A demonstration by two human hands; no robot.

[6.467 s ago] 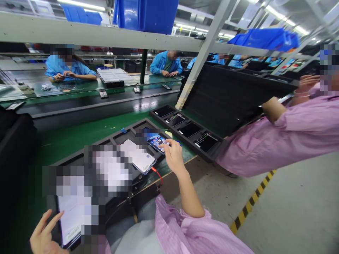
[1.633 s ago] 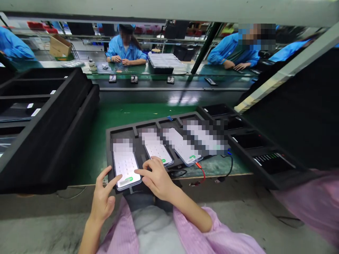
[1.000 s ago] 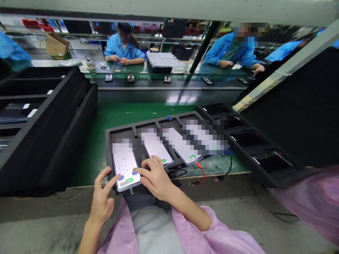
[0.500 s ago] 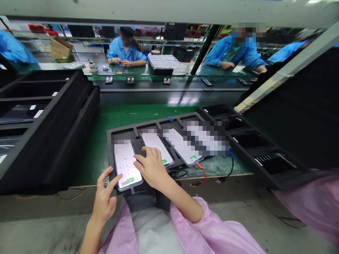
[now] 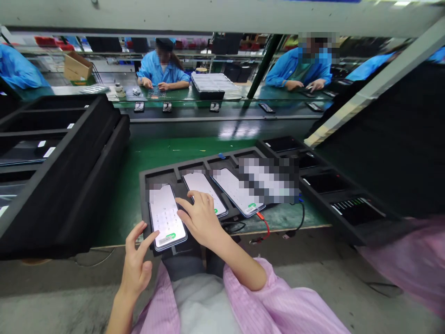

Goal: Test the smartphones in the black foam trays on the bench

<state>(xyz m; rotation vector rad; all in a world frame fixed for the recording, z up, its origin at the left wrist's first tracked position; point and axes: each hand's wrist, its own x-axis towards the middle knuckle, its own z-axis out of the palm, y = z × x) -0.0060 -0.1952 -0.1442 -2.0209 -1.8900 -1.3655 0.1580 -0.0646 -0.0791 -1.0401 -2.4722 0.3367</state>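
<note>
The leftmost smartphone [image 5: 166,211] lies face up in a black foam tray [image 5: 142,185], with a dial pad lit on its white screen. At its lower left edge, the index fingertip of my left hand [image 5: 137,264] is over the keypad, the other fingers apart. My right hand [image 5: 201,215] hovers at the phone's right side with fingers spread and holds nothing. Partly behind it lies a second smartphone [image 5: 200,183]. To the right are a third smartphone [image 5: 236,190] and a fourth smartphone [image 5: 269,181], whose screen is blurred out.
Stacked black trays [image 5: 93,153] rise at left. Another tray of dark-screened phones [image 5: 325,183] stands at right. A red cable [image 5: 267,227] and a black cable [image 5: 302,220] hang at the front edge. Beyond a conveyor [image 5: 194,111] carrying phones, co-workers in blue [image 5: 163,67] sit.
My right hand has shifted slightly off the leftmost phone's screen. My left hand stays nearly in place. Across the line, a co-worker at right has brought both hands together over a device.
</note>
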